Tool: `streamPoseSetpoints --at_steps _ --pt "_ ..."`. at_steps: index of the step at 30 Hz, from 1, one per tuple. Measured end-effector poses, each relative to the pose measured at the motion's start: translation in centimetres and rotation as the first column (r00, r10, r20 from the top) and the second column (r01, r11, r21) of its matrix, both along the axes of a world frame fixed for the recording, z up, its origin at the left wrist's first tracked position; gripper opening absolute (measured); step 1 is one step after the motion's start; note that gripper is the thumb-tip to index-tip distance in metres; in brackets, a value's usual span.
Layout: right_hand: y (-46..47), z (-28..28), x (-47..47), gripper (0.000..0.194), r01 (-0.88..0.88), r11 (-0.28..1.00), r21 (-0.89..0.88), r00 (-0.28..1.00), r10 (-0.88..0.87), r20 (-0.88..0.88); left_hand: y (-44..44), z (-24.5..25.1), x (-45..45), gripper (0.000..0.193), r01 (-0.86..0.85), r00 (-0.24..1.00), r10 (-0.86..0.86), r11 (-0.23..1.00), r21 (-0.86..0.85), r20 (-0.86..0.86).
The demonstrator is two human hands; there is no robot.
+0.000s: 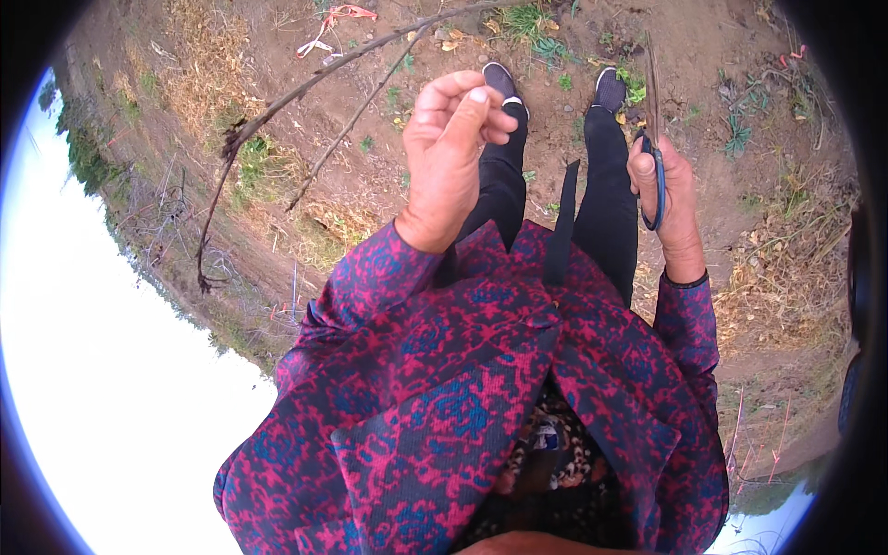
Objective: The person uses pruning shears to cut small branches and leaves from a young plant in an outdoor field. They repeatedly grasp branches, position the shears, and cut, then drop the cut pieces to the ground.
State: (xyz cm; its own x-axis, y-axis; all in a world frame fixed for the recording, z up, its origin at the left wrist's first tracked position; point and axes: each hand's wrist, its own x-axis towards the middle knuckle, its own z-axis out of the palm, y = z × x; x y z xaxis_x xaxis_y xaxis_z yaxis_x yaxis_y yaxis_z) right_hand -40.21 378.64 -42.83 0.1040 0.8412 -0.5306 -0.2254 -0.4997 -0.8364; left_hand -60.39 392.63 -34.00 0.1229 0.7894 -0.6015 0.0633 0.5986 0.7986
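My left hand (pixel 447 149) is raised at the middle, its fingers curled and the thumb over them; whether something thin sits between the fingertips cannot be told. My right hand (pixel 666 184), at the right, holds a pair of scissors (pixel 652 104) by the dark blue handle, blades pointing away from me and seemingly together. A thin bare branch (pixel 305 87) arches from the top down to the left of my left hand, with a thinner side twig (pixel 354 121) hanging beside it. A black strap end (pixel 563 215) hangs between my legs, in front of my patterned jacket.
Brown soil (pixel 541 128) with small weeds lies around my shoes (pixel 503 80). Red and white tape (pixel 336 24) lies at the top. Dry grass (pixel 770 291) is at the right. Further off at the left are bare twigs (pixel 163 208) and green bushes (pixel 87 152).
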Motion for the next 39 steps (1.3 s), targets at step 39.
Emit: streamPoseSetpoints --at_steps 39 --pt "14.4 18.9 2.7 0.06 -0.922 0.382 -0.059 0.304 0.811 0.499 0.1 8.6 -5.6 0.031 0.052 0.994 -0.108 0.553 0.832 0.01"
